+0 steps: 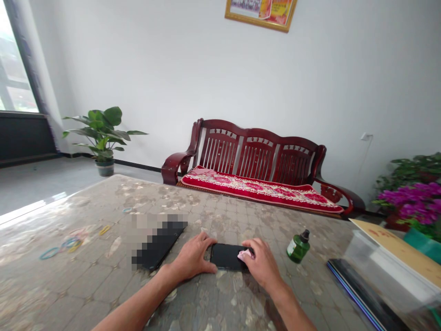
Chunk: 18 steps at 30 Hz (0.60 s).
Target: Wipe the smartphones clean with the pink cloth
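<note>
A black phone (225, 256) lies flat on the patterned table (103, 276) in front of me. My left hand (192, 257) rests at the phone's left end, thumb and fingers gripping its edge. My right hand (261, 264) presses a small pink cloth (245, 255) onto the phone's right part, fingers closed over it. A small green bottle (298, 247) with a black cap stands to the right of my right hand.
A blurred dark flat item (159, 245) lies left of the phone. Coloured rubber bands (70, 243) are scattered at the far left. A clear plastic box (389, 271) and a dark flat device (361, 289) sit at the right. A red wooden sofa (255, 170) stands behind the table.
</note>
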Available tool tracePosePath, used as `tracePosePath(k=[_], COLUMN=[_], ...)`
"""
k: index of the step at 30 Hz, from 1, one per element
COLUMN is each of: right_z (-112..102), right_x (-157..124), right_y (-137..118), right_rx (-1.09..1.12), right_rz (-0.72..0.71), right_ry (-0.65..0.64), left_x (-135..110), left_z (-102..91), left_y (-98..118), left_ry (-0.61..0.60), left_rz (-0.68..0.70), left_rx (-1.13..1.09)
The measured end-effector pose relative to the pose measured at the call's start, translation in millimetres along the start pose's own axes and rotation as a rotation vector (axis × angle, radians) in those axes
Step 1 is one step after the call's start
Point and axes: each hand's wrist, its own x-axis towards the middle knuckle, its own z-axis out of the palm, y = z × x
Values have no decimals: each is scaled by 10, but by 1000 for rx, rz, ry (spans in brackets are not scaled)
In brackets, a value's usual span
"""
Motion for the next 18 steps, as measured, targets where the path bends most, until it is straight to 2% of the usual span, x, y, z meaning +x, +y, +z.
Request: tracePosePath(k=[6,12,14,18], right_z=[-75,-95,-72,-11], right_x=[-50,-98,-91,-47], right_y=[-55,-108,-79,37], right_rx=[-119,-43,-19,-30], right_rz=[-68,-81,-91,-116], right_ry=[-54,-88,-65,62], left_x=[13,20,19,15], left_z=[12,35,37,30], left_y=[-8,-30,-32,-23], left_ry=[2,12,15,9], left_rz=[0,2,1,-3], left_rx=[-4,3,6,8])
